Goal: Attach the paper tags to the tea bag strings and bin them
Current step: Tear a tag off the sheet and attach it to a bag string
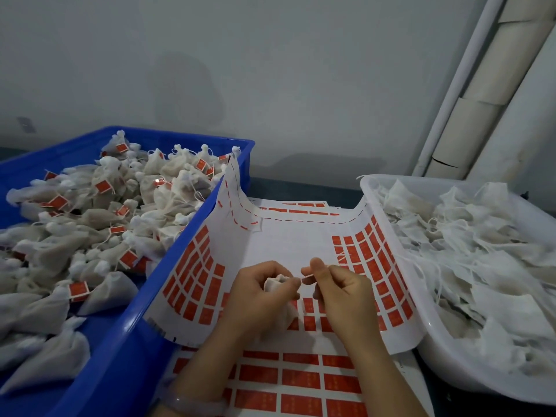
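My left hand grips a small white tea bag over the sticker sheet. Its string runs right to my right hand, which pinches it between thumb and fingers. Whether a tag is in the pinch I cannot tell. Red paper tags fill the sheet's left and right parts, and its middle is bare white backing. The blue bin on the left holds several tea bags with red tags. The white tub on the right holds several untagged bags with loose strings.
A second sheet of red tags lies under the first, near the table's front. The curled sheet's edges lean on both containers. Cardboard tubes and a white pipe stand against the wall at the back right.
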Demonstrator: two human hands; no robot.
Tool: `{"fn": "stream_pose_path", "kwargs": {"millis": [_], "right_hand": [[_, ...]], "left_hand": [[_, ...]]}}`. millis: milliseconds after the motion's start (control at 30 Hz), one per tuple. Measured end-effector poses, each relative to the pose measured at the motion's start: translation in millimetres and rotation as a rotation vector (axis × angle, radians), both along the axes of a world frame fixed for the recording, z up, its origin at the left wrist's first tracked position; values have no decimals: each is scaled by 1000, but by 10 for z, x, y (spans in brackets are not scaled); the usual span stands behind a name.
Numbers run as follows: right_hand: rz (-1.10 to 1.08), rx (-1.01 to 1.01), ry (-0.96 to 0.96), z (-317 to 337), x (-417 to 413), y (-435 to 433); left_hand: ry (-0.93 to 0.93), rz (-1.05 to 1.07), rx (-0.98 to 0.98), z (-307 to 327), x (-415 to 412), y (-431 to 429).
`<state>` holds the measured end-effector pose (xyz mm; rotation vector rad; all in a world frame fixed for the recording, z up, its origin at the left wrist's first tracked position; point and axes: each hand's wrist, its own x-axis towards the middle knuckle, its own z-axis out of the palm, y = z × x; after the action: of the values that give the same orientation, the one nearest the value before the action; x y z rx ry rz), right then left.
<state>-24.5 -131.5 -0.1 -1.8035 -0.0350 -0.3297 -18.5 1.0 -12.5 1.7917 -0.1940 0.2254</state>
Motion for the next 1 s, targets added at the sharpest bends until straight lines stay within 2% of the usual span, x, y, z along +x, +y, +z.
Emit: {"fn": "stream_pose_path", "kwargs": {"millis": [367,500,633,700,800,1000], "right_hand": [[-230,174,91,-53,98,-173],[-172,402,203,-54,112,-178],[-67,549,238,-35,115,-130],[2,633,223,0,92,-110],[94,765,212,52,60,-132],[93,777,204,49,16,-88]], "left_hand": [[1,-34,13,11,39,46],[-35,-62,64,18,40,29],[-251,-76,382,-6,25,53],[-296,-55,465,-8,8,49],[-361,1,463,8,-1,34],[-427,28,513,59,-10,56]]}}
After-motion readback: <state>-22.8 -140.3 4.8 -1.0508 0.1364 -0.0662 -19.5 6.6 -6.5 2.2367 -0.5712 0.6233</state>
